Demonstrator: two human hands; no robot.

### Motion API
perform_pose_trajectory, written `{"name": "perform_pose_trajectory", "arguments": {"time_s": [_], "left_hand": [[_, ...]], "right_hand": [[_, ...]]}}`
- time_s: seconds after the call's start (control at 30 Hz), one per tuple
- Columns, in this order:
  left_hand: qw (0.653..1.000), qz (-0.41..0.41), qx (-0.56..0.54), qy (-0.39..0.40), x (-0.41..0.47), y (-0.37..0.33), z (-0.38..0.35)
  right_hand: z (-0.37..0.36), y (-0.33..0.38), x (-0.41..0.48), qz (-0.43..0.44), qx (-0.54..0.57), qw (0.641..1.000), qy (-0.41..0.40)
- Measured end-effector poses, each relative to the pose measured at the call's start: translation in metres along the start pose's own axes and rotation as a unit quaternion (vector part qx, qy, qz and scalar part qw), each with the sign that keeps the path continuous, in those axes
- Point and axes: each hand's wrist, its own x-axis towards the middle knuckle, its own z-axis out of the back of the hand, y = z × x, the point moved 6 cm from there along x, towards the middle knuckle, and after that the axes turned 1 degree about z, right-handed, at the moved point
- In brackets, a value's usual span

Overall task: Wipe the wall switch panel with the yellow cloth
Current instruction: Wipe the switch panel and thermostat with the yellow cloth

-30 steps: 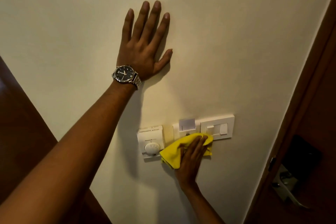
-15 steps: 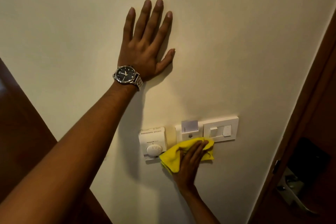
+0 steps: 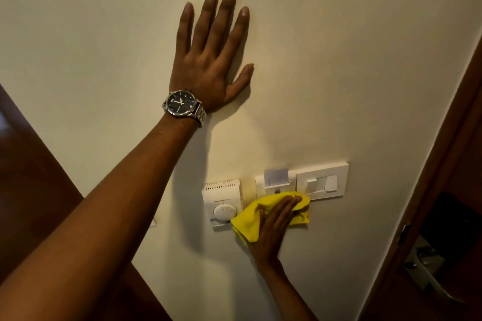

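The white wall switch panel (image 3: 322,182) is mounted low on the cream wall, with a key-card slot (image 3: 276,177) at its left end holding a pale card. My right hand (image 3: 273,232) presses the yellow cloth (image 3: 251,219) flat against the wall, just under the card slot and over the panel's lower left edge. My left hand (image 3: 211,60) rests flat on the bare wall well above, fingers spread, with a dark-faced metal wristwatch (image 3: 182,105) on the wrist.
A white thermostat with a round dial (image 3: 223,200) sits just left of the cloth. A dark wooden door with a metal handle (image 3: 427,276) stands at the right edge. Dark wood panelling (image 3: 31,164) fills the lower left.
My right hand and the cloth stay pressed at the panel's lower left edge, shifting only slightly. The left hand stays planted; the view has drifted a little.
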Motion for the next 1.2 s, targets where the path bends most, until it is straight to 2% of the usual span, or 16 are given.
{"name": "perform_pose_trajectory", "arguments": {"time_s": [0.07, 0.13, 0.27, 0.37, 0.5, 0.7, 0.8, 0.87, 0.97, 1.03, 1.07, 1.1, 1.13, 1.17, 1.2], "left_hand": [[1.0, -0.001, 0.005, -0.005, -0.001, -0.001, -0.001], [1.0, -0.004, 0.01, -0.009, -0.001, -0.002, -0.003], [1.0, -0.005, 0.006, 0.003, 0.0, -0.001, -0.002], [1.0, -0.002, -0.003, 0.017, 0.001, -0.001, -0.001], [1.0, -0.007, -0.001, 0.01, 0.0, -0.002, 0.0], [1.0, -0.005, -0.008, 0.013, 0.0, -0.001, -0.002], [0.999, 0.002, -0.011, 0.048, 0.001, -0.002, 0.004], [0.994, 0.026, -0.024, 0.106, 0.006, -0.008, 0.007], [0.977, 0.09, -0.107, 0.164, -0.015, -0.028, 0.029], [0.952, 0.153, -0.207, 0.164, -0.078, -0.054, 0.054], [0.928, 0.214, -0.251, 0.173, -0.124, -0.068, 0.07], [0.888, 0.291, -0.291, 0.205, -0.176, -0.082, 0.08], [0.828, 0.38, -0.324, 0.254, -0.226, -0.096, 0.087], [0.752, 0.465, -0.352, 0.307, -0.276, -0.112, 0.088], [0.659, 0.545, -0.38, 0.353, -0.318, -0.128, 0.085]], "right_hand": [[0.003, 0.018, 0.015, -0.016, 0.034, 0.999, -0.009], [0.002, 0.028, 0.03, 0.009, 0.047, 0.999, -0.014], [0.001, 0.008, 0.013, 0.028, 0.041, 0.999, -0.01], [-0.003, -0.009, -0.006, 0.007, 0.04, 0.999, 0.002], [0.0, 0.009, 0.013, -0.043, 0.083, 0.995, -0.025], [0.007, 0.015, 0.023, 0.023, 0.049, 0.998, -0.019], [0.011, -0.007, -0.003, 0.009, 0.036, 0.998, 0.047], [0.017, -0.015, -0.015, -0.006, 0.033, 0.996, 0.088], [0.036, -0.015, -0.014, -0.043, 0.047, 0.993, 0.102], [0.048, -0.017, -0.006, -0.075, 0.057, 0.991, 0.092], [0.052, -0.02, 0.0, -0.081, 0.049, 0.992, 0.089], [0.054, -0.023, 0.005, -0.086, 0.031, 0.992, 0.092], [0.055, -0.028, 0.009, -0.085, 0.003, 0.991, 0.1], [0.056, -0.032, 0.013, -0.078, -0.027, 0.991, 0.105], [0.057, -0.036, 0.017, -0.064, -0.053, 0.991, 0.109]]}}
